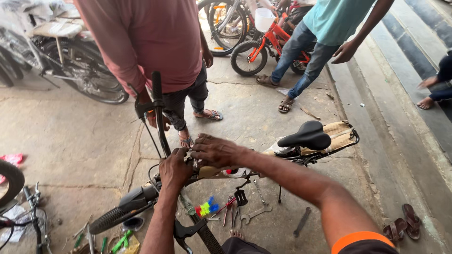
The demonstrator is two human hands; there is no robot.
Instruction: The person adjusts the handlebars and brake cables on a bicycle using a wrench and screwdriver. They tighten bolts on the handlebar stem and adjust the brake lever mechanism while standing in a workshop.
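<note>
Head view. Bicycle frame, cardboard-wrapped, lies under both hands. Left hand: grip closed around the frame just behind the handlebar stem. Right hand: fingers spread, pressing flat on top, clasping nothing. Black saddle right of the grip; spanners on the floor below it. Risk, judged: frame may roll if the pressing hand slips on cardboard.

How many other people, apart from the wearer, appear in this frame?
3, all partly cropped: a person in a pink shirt behind the black handlebar, a person in a teal shirt and jeans beside the orange bicycle, and bare feet at right edge.
</note>
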